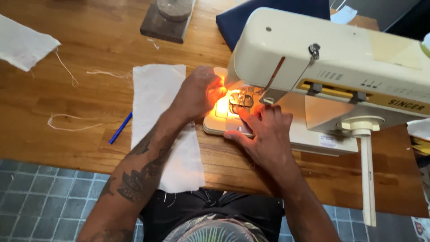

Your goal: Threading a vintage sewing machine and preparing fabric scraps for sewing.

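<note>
A cream sewing machine [331,58] stands on the wooden table [67,121], its lamp glowing over the needle and presser foot [242,99]. My left hand [199,92] sits just left of the needle, fingers curled close to the presser foot; what it pinches is hidden by glare. My right hand [264,134] lies on the machine bed [224,123] below the needle, index finger stretched up to the foot. A strip of white cloth [161,121] lies under my left forearm and hangs over the table's front edge.
A blue pen [120,127] lies left of the cloth. Loose white threads [67,121] and another cloth scrap [22,42] lie further left. A dark wooden block [163,24] with a round weight and navy fabric [237,18] sit at the back. Grey floor tiles [40,197] show below.
</note>
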